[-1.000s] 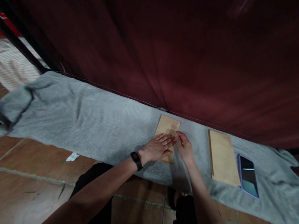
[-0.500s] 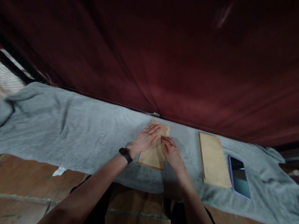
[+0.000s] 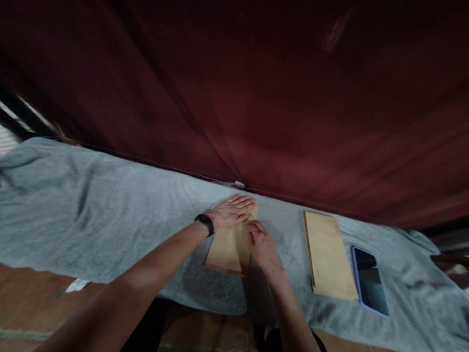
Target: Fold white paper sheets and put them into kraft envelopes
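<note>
A brown paper envelope [image 3: 226,250] lies on a grey towel [image 3: 98,217] spread over the floor. My left hand [image 3: 232,211], with a black band on the wrist, lies flat on the envelope's far end, fingers stretched out. My right hand [image 3: 260,244] rests on the envelope's right edge with the fingers curled down against the paper. To the right lies a stack of brown envelopes [image 3: 327,254], apart from both hands.
A phone [image 3: 369,280] with a purple case lies screen up beside the stack. A dark red curtain [image 3: 244,87] hangs along the towel's far edge. Brown floor tiles [image 3: 8,303] run in front of the towel, with a small white scrap [image 3: 76,285] on them.
My left hand slid up the envelope to its far end, still flat. My right hand stayed at the right edge. The view shifted, so everything sits lower and further left.
</note>
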### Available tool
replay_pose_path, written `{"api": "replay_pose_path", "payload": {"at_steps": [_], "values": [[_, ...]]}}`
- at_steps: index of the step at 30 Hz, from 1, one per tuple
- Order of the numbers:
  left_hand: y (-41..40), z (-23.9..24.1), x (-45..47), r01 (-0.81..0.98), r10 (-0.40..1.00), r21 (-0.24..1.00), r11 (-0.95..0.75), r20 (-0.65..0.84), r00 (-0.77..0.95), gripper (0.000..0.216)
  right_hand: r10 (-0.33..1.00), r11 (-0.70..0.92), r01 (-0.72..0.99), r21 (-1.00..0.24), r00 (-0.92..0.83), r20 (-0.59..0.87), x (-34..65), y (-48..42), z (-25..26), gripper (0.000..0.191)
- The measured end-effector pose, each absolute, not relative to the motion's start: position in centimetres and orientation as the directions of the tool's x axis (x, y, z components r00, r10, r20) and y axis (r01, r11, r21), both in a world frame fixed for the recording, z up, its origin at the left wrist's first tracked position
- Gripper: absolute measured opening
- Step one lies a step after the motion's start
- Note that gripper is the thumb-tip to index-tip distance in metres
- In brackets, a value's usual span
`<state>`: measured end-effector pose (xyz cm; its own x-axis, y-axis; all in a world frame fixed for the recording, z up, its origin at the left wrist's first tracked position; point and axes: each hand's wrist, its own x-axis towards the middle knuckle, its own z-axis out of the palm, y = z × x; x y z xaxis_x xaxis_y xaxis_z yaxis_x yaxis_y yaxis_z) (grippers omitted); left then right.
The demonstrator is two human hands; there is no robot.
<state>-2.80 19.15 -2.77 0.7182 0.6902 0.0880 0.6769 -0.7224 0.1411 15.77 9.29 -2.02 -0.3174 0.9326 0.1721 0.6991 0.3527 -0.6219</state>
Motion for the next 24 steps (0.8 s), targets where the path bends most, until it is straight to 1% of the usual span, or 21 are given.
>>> {"api": "replay_pose_path", "payload": {"at_steps": [3, 9, 18, 24], "values": [[18.5, -2.9, -3.0, 0.657, 0.671, 0.148, -0.739, 0.085, 0.736, 0.054, 0.933, 0.350, 0.718, -0.602, -0.323, 0.158, 15.8, 9.2, -1.7, 0.036], [16.8, -2.9, -3.2, 0.626, 0.642, 0.159, -0.763, 0.075, 0.763, 0.054, 0.942, 0.319, 0.754, -0.574, -0.320, 0.104, 16.3, 9.1, -0.8, 0.035], [13.6, -2.5, -3.3, 0.605, 0.620, 0.151, -0.781, 0.074, 0.781, 0.056, 0.975, 0.197, 0.862, -0.467, -0.222, 0.002, 17.3, 9.3, -0.1, 0.029], [11.8, -2.5, -3.3, 0.604, 0.622, 0.165, -0.780, 0.095, 0.777, 0.056, 0.980, 0.170, 0.871, -0.462, -0.197, -0.009, 17.5, 9.1, 0.2, 0.028]]}}
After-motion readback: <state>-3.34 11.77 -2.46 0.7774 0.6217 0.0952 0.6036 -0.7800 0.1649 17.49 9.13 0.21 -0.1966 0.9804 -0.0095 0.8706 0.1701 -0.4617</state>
